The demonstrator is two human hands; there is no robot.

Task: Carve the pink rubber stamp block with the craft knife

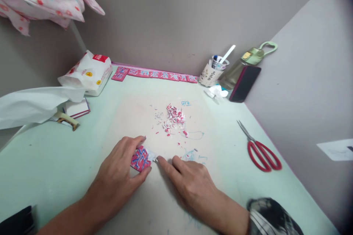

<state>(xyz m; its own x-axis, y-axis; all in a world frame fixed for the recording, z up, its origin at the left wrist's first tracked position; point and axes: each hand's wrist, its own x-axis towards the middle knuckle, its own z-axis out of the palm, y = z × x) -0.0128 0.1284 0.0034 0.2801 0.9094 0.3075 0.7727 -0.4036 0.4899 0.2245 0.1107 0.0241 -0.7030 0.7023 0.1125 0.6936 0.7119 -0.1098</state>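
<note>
Worktop point(55, 169), pale green, as I see it through the head camera:

One small red-and-blue patterned paper piece point(141, 158), near the front edge, middle. My left hand point(118, 176) pins it flat, thumb and fingers curled loosely round its sides. My right hand point(193, 183) lies just beside it, index finger stretched out with its tip touching the piece's right corner; the other fingers are half folded and hold nothing that I can make out.

One heap of red-and-white paper scraps point(174, 119), centre of the worktop, behind both hands.

One pair of red-handled scissors point(260, 148), near the right edge, blades closed, pointing toward the back.

One row of red-and-blue lettered tiles point(154, 73) along the back edge; characters too blurred to read.

One white tissue pack point(88, 71) with red labels, back left corner; print unreadable.

One cup point(209, 73) with pens, back right corner, dark characters on its side, not legible.

One green bottle point(248, 60) and one dark phone point(245, 83) leaning at the right wall.

One white plastic bag point(33, 104), left edge.
</note>
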